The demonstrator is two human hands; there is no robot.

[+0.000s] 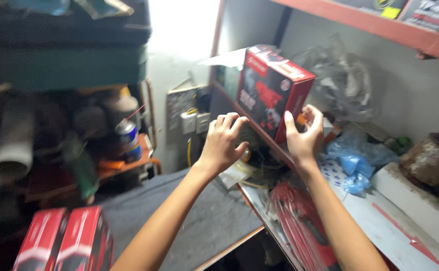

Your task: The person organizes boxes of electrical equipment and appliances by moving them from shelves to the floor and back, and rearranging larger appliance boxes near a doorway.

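Note:
A red and black cardboard box (271,89) stands tilted on the edge of a shelf (259,131), its top flap open. My right hand (303,134) touches the box's lower right corner with fingers spread. Just left of the box's lower edge hovers my left hand (224,141), fingers curled and apart, holding nothing that I can see.
Two more red boxes (66,241) stand at the bottom left. A spray can (128,136) sits among clutter on the left. Blue plastic bags (356,160), a clear crumpled bag (340,80) and a rusty metal part (432,156) lie on the right shelf. Flat red packaging (302,221) lies below.

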